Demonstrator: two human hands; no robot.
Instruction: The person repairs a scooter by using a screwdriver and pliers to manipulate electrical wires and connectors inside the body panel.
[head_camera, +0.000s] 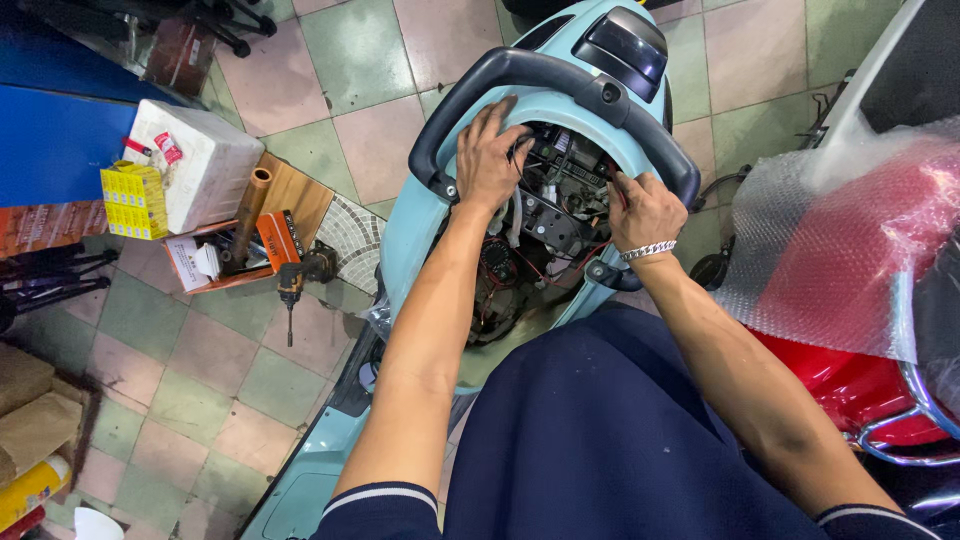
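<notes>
- Green and pink floor tiles (330, 100) cover the workshop; a blue bench (50, 140) stands far left.
- Orange open box (215, 255) on the left holds a brown tube and papers; a white foam box (205, 160) sits beyond it, a power drill (295, 280) beside it.
- Pale blue scooter (420, 240) lies centre, its rear compartment (545, 215) open, showing wires.
- Left hand (488, 155) reaches into the wiring, fingers curled; right hand (645, 210) pinches a red wire at the compartment's right edge. Hands apart.
- Bubble-wrapped red scooter (850, 250) stands right.
</notes>
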